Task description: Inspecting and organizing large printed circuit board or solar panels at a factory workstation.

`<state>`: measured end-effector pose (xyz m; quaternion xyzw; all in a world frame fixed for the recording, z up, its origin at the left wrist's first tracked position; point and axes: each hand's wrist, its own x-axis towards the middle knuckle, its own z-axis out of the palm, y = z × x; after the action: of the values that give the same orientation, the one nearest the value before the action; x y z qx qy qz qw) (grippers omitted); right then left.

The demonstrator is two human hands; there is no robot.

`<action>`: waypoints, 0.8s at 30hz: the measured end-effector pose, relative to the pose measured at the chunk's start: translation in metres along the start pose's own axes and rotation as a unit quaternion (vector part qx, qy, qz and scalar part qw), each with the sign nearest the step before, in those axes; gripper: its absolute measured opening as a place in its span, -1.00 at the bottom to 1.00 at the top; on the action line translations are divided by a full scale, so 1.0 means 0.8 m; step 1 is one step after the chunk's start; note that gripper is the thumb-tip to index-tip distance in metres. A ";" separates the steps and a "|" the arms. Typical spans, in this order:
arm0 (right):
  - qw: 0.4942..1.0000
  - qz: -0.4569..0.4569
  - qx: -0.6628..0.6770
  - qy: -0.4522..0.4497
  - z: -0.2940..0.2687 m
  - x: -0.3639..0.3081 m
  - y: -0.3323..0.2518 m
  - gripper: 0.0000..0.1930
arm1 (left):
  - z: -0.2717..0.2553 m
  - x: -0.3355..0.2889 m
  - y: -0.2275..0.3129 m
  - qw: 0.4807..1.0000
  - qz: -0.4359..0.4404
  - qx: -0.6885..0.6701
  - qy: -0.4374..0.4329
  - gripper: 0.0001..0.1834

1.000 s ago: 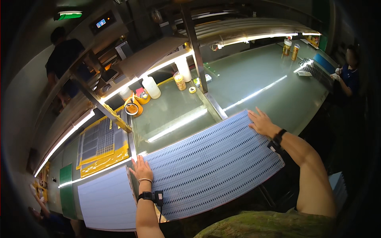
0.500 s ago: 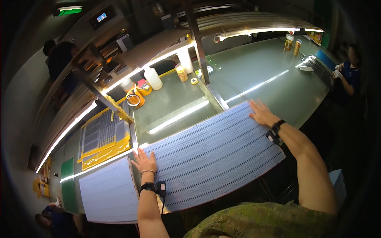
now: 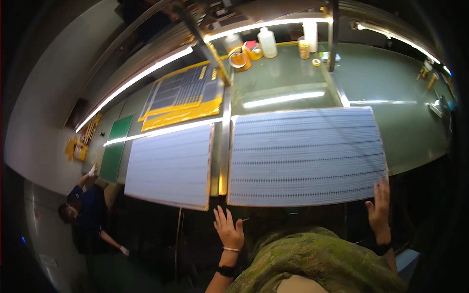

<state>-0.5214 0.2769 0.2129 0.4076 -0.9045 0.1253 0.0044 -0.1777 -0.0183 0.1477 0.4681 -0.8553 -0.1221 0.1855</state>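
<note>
A large, flat, light-blue panel (image 3: 303, 158) with rows of small dark marks and a thin copper-coloured edge lies on the glass-like table before me. My right hand (image 3: 379, 207) is at its near right corner, fingers stretched upward; whether the fingertips touch the edge I cannot tell. Below the panel's near left corner is my left hand (image 3: 228, 232), off the panel, its fingers spread and nothing in them. To the left lies a second, paler panel (image 3: 168, 166) with the same kind of edge, separated from the first by a metal strip (image 3: 225, 156).
Behind stand a white bottle (image 3: 267, 43), an orange tape roll (image 3: 238, 60) and a small yellow tape roll (image 3: 316, 62). Yellow-edged dark sheets (image 3: 181, 90) and a green mat (image 3: 116, 146) lie left. A co-worker (image 3: 90, 205) with white gloves is at the left. Metal posts (image 3: 333, 39) rise behind.
Both hands have come off the top of the marked panel toward me, the left below its near edge, the right to its near right corner. The view has turned leftward.
</note>
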 end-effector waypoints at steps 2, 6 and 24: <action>0.993 -0.105 0.055 -0.024 0.013 0.029 -0.052 -0.42 | 0.011 0.001 -0.016 0.989 -0.046 -0.091 0.106 -0.54; 0.973 -0.207 0.086 -0.059 0.046 0.053 -0.118 -0.44 | 0.038 0.035 -0.038 0.845 -0.280 -0.451 0.072 -0.67; 0.956 -0.221 0.033 0.191 -0.249 0.298 -0.050 -0.76 | -0.086 0.059 -0.081 0.802 -0.238 -0.543 0.080 -0.57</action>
<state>-0.6699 0.1222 0.4413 0.5654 -0.7696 0.2266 0.1915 -0.1223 -0.0950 0.1947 0.4879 -0.4931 -0.5689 0.4418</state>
